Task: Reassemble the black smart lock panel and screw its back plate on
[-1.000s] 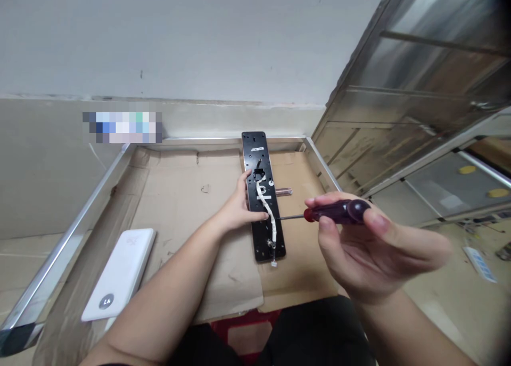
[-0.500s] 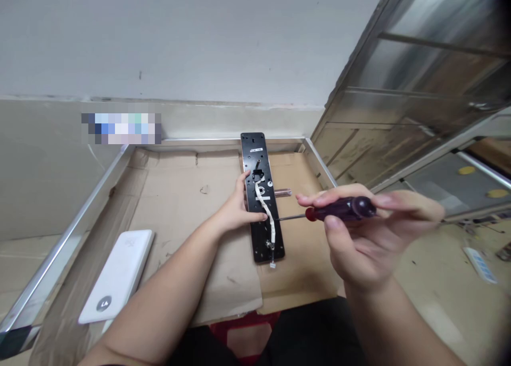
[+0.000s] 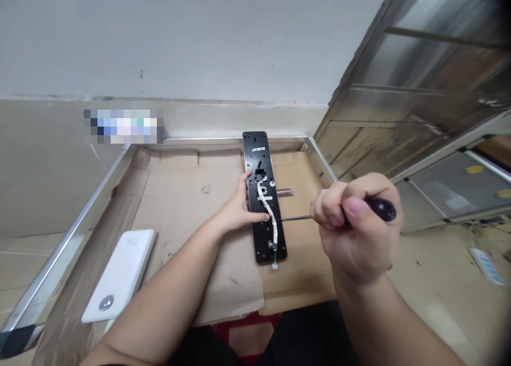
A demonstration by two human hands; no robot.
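A long black lock panel point(image 3: 261, 238), perhaps a door lock's plate, stands across the cardboard with its back toward me. A white wrapped cable point(image 3: 271, 213) runs down it to a small white connector point(image 3: 275, 266). My left hand point(image 3: 239, 205) grips the panel's left edge, thumb on its face by the cable. My right hand point(image 3: 357, 230) is wrapped in a fist around the dark handle of a screwdriver point(image 3: 297, 217). Its thin shaft points left, and the tip reaches the panel's right side near the cable. A metal rod point(image 3: 286, 192) sticks out to the right behind the panel.
Brown cardboard point(image 3: 183, 196) lines the metal-framed tabletop point(image 3: 74, 217). On the left lies a white power bank point(image 3: 120, 275). A wall rises behind. At right stand a metal door point(image 3: 419, 78) and, on the floor, a power strip point(image 3: 487, 266).
My right hand has gone from a loose, spread hold on the screwdriver handle to a closed fist around it. The left hand keeps its hold on the panel.
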